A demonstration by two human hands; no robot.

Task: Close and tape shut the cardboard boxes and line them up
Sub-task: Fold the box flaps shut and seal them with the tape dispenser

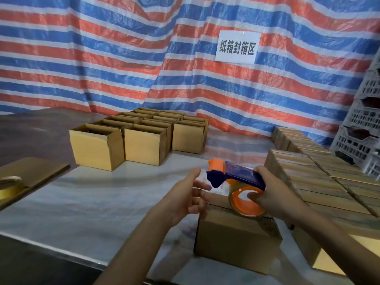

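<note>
Packing station in a warehouse or workshop. A paper sign (237, 47) reading 纸箱封箱区 (carton-sealing area) hangs on a striped tarpaulin (102, 58) at the far side. Open cartons (144, 134) stand in rows on the table (82, 202), closed cartons (318, 177) line the right, and stacked plastic crates (362, 128) stand far right.

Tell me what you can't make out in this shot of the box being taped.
1. Head view: top seam of the near box, covered by the tape dispenser, the right hand gripping it and the left hand.
2. Head view: insides of the open boxes, hidden by their own walls.
3. Head view: tape roll at left, cut by the frame edge.
</note>
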